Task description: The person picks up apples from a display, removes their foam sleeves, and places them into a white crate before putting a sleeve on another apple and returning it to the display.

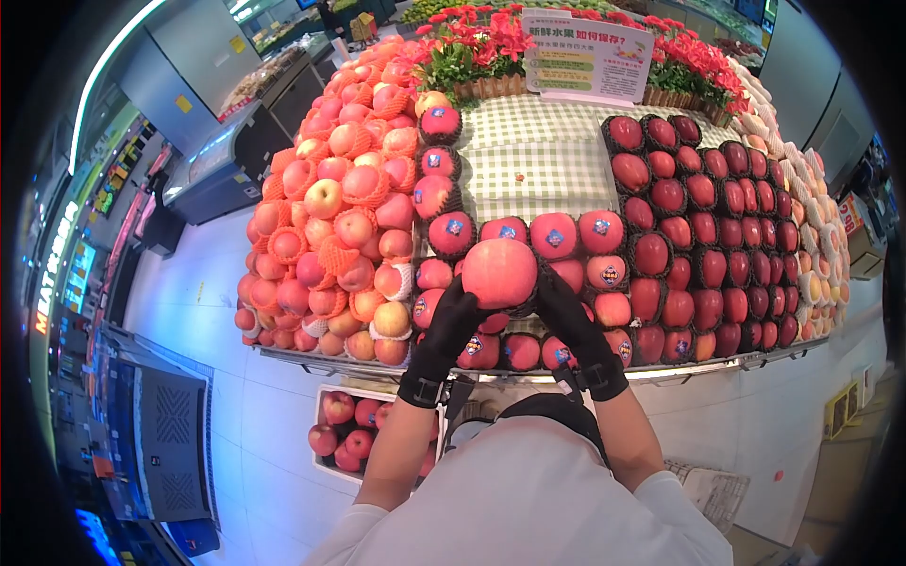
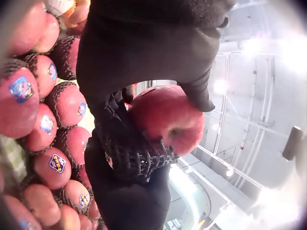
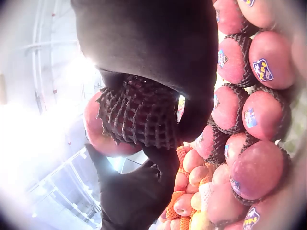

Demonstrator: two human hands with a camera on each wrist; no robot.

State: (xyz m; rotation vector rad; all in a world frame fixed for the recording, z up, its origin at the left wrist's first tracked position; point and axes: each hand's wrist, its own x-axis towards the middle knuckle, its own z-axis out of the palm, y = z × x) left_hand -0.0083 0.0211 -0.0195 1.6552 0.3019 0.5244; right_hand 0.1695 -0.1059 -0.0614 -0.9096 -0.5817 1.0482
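A large red apple (image 1: pixel 500 274) is held up between my two black-gloved hands, in front of the display. My left hand (image 1: pixel 450 330) grips its left side, the thumb laid over the fruit in the left wrist view. Around part of the apple (image 2: pixel 165 115) sits a black foam net (image 2: pixel 139 153). From the other side my right hand (image 1: pixel 571 325) holds it, with the net (image 3: pixel 139 117) bunched close to the fingers. Rows of stickered apples (image 1: pixel 554 236) in black nets lie just beyond and below both hands.
Apples in orange nets (image 1: pixel 349 226) are heaped to the left; darker red apples (image 1: pixel 708 250) stand in rows to the right. A green checked cloth (image 1: pixel 528 156) shows behind, below a sign (image 1: pixel 590 57) and red flowers (image 1: pixel 481 47). A white crate (image 1: pixel 326 457) of apples sits on the floor.
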